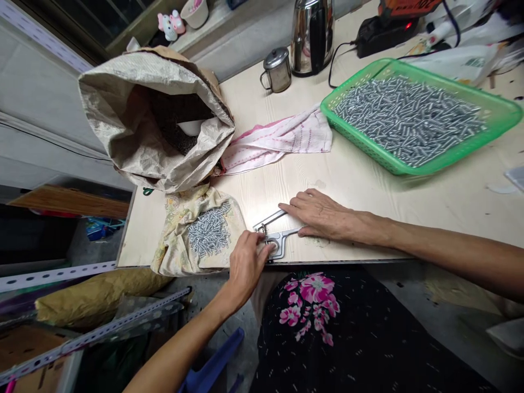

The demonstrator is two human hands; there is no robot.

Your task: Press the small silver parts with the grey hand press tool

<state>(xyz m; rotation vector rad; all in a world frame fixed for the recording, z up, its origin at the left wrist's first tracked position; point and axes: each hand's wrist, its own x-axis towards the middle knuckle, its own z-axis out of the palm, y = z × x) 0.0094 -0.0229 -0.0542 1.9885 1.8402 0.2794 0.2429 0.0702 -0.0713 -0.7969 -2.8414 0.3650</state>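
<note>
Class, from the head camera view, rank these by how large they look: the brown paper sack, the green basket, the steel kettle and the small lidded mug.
1. Green basket and brown paper sack: similar extent, too close to rank.
2. Steel kettle, partly cut off at the top edge.
3. Small lidded mug.

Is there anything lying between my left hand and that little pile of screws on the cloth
Nothing visible does. The left hand rests at the metal bracket by the table edge, and the pile of screws lies just beside it on the patterned cloth, with only bare cloth between them.
</note>
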